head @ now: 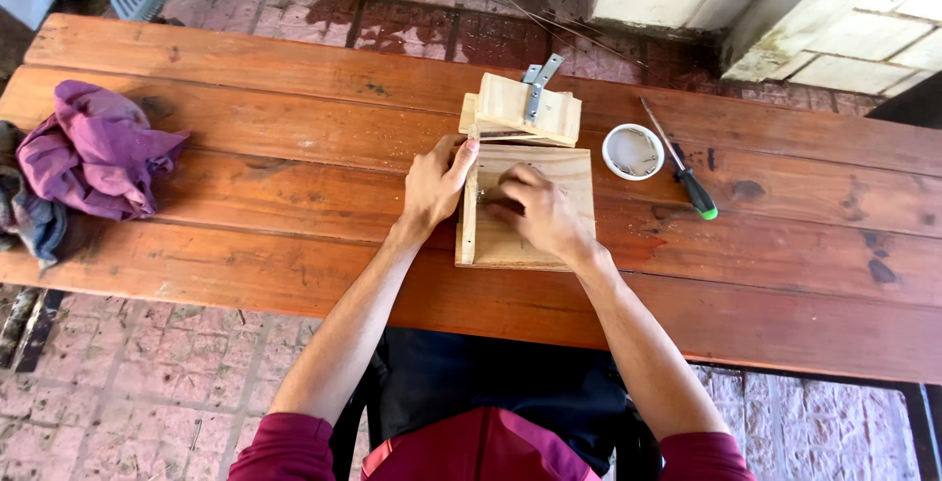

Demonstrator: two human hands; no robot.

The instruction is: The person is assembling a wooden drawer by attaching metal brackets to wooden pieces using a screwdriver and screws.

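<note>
Wooden table (245, 137): both hands' grip on box (569, 187).

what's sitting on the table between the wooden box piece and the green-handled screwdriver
In the head view, a small round white container lies between the wooden box piece and the green-handled screwdriver; otherwise that stretch of table is bare.
</note>
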